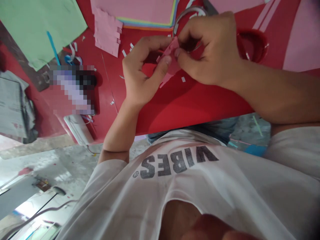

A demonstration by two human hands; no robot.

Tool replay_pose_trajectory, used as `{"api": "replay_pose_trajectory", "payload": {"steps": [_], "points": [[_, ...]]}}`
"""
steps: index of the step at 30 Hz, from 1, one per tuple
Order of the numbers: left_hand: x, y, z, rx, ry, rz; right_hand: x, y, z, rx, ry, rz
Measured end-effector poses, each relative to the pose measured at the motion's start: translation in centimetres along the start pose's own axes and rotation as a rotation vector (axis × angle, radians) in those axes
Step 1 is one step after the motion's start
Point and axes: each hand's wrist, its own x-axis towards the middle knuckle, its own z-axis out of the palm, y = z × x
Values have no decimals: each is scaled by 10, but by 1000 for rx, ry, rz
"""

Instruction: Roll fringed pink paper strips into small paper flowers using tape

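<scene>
Pink paper piece (pixel 170 55), at twelve o'clock from our chest (pixel 180 173), is clamped between the fingers (pixel 166 60) of our left hand (pixel 140 71) and right hand (pixel 207 50); uneven pulling could tear it, scattering more white paper scraps (pixel 183 79).

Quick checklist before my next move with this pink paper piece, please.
1. The pink paper piece is pinched between the left hand and right hand: ok.
2. The notched pink sheet lies flat on the red surface: ok.
3. The area around the hands is free of white paper scraps: not ok, some lie nearby.
4. The metal loop beyond the right hand is identified: cannot tell, it is partly hidden.
5. The pixelated object on the left is identified: cannot tell, it is blurred.
</scene>
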Motion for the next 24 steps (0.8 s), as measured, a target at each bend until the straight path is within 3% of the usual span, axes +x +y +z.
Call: {"api": "replay_pose_trajectory", "payload": {"steps": [3, 6, 8, 11, 15, 17, 20, 24], "points": [[0, 0, -3, 67, -36, 21, 1, 0, -1, -11, -9, 2], [1, -3, -7, 115, 8, -59, 1, -1, -1, -32, -22, -4], [2, -6, -9, 117, -77, 114, 2, -2, -1, -34, -25, -16], [2, -3, -7, 79, -47, 111, 2, -2, -2, -54, -42, -16], [2, 12, 1, 10, 70, -174, 1, -1, -1, -54, -58, -20], [3, 16, 1, 10, 101, -191, 0, 1, 0, -21, -55, -27], [4, 15, -1, 36, 46, -141, -1, 2, 1, 17, -49, -27], [6, 21, -2, 82, 64, -206, -1, 4, 3, 70, -55, -16]]}}
